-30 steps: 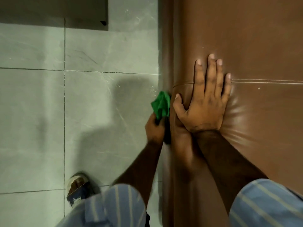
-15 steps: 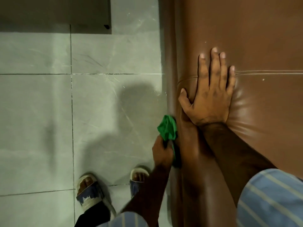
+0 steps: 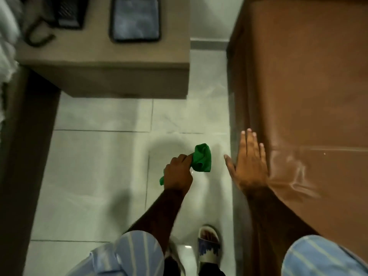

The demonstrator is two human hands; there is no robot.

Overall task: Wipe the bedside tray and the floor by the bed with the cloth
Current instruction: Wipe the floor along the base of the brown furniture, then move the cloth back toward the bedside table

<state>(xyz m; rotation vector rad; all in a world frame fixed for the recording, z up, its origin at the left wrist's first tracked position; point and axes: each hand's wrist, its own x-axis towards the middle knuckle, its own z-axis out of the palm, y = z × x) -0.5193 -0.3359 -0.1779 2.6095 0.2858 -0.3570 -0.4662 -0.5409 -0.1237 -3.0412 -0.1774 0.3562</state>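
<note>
My left hand (image 3: 177, 173) is closed around a bunched green cloth (image 3: 201, 158), held over the pale tiled floor (image 3: 99, 166) in the middle of the view. My right hand (image 3: 249, 162) is flat and open, fingers spread, at the left edge of the brown leather bed (image 3: 308, 86). A dark rectangular tray (image 3: 135, 18) lies on the bedside table (image 3: 119, 56) at the top, well ahead of both hands.
A black telephone (image 3: 67, 10) with a cord sits on the table to the left of the tray. A dark wooden panel (image 3: 25, 146) runs down the left side, with white fabric (image 3: 6, 36) above it. My sandalled foot (image 3: 209, 246) stands on the tiles below.
The view has swung up, bringing the table and tray into sight. My left hand with the cloth has moved away from the bed's side to above the floor. My right hand has slid toward the bed's edge.
</note>
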